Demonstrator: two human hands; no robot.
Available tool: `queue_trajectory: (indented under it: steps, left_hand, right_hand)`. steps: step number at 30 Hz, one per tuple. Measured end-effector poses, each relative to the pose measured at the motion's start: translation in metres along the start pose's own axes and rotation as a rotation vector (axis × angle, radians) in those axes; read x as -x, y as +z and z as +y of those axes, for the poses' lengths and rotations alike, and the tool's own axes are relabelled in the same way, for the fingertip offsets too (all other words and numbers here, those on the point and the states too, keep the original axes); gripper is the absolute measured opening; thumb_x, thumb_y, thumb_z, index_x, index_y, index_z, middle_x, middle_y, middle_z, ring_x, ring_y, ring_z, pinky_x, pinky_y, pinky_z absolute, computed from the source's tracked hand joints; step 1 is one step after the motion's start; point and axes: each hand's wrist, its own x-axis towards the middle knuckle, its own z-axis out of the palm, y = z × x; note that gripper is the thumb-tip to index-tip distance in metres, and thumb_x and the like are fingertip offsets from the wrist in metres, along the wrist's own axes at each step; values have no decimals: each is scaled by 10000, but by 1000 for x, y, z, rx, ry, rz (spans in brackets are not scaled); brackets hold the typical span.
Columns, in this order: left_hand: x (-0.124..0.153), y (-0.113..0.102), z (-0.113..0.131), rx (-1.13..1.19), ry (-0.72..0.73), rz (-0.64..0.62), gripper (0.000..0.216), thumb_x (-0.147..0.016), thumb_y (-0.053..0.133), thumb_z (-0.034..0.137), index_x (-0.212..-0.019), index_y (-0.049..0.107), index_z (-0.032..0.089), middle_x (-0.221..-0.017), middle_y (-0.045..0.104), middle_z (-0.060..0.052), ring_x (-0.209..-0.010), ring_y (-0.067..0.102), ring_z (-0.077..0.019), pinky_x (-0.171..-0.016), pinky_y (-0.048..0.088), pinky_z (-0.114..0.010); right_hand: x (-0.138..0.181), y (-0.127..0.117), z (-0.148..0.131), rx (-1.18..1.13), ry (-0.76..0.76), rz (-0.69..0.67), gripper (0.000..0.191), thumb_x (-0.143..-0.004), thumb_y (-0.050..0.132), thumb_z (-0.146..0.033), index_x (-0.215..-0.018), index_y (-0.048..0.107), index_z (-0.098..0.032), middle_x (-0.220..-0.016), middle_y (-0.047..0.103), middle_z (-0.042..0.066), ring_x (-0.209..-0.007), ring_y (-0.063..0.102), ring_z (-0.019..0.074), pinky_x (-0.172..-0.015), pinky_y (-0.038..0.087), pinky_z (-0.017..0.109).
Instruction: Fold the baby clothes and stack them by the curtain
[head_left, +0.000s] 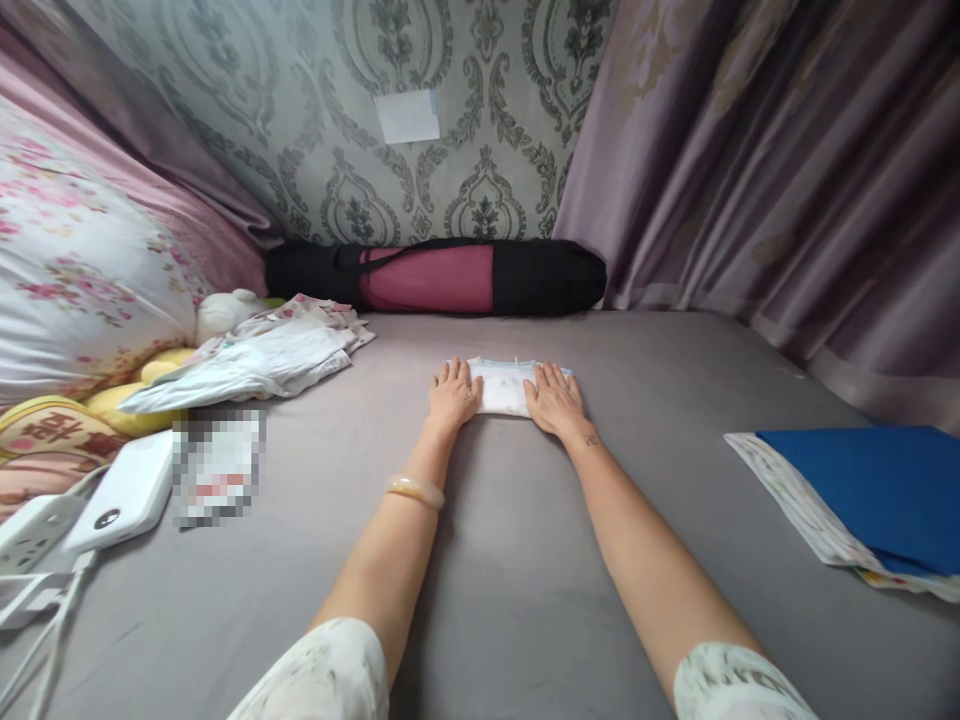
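Note:
A small folded white cloth (502,388) with a pale blue edge lies flat on the grey bed sheet (510,520). My left hand (454,392) rests palm down on its left end, with the fingers stretched away from me. On the right end, my right hand (553,396) lies flat too, its fingers slightly spread. Both hands cover the ends of the cloth, so only its middle shows fully. Neither hand grips anything. A pale bangle (415,490) sits on my left forearm.
Against the patterned wall lies a long black and red bag (427,279). Folded clothes (255,350), a white power bank (127,490) and a power strip (37,530) are at left. Folded blue fabric (877,490) lies at right, below the purple curtain (712,150).

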Motion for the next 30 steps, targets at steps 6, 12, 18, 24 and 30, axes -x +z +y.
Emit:
queue_trajectory:
  steps: [6, 12, 18, 24, 30]
  left_hand:
    - [-2, -6, -17, 37, -27, -28, 661, -962, 211, 477, -1519, 257, 123, -1601, 203, -132, -1481, 162, -289, -1190, 149, -457]
    - [-1, -8, -20, 43, -38, -76, 708, -956, 181, 491, -1531, 204, 78, -1599, 207, -137, -1485, 136, -292, -1198, 105, -469]
    - [-1, -11, -19, 33, -41, -83, 691, -961, 189, 480, -1528, 217, 86, -1595, 217, -144, -1482, 152, -294, -1194, 127, -475]
    - [4, -17, 0, -54, 16, 100, 650, -979, 180, 464, -1496, 317, 96, -1591, 230, -150, -1489, 128, -284, -1198, 81, -500]
    - [9, -5, 19, -111, 161, 65, 616, -989, 185, 471, -1485, 356, 148, -1572, 302, -116, -1476, 187, -273, -1199, 109, -470]
  right_hand:
    - [0, -3, 17, 1, 39, -3, 617, -1008, 180, -400, -1511, 289, -59, -1592, 231, 135, -1471, 168, 244, -1182, 136, 418]
    - [1, -1, 24, -22, 50, 8, 618, -1004, 194, -392, -1509, 280, -47, -1588, 241, 144, -1463, 193, 258, -1173, 169, 425]
    - [-1, 1, 26, -24, 55, -7, 618, -1001, 199, -399, -1511, 278, -59, -1590, 235, 144, -1463, 190, 252, -1168, 181, 430]
    - [2, -11, 13, -11, 21, 65, 601, -1007, 178, -393, -1512, 293, -88, -1597, 214, 135, -1476, 148, 246, -1182, 91, 465]
    - [4, -7, 2, -27, -13, 13, 599, -1008, 193, -409, -1520, 295, -113, -1594, 235, 126, -1473, 162, 248, -1182, 120, 427]
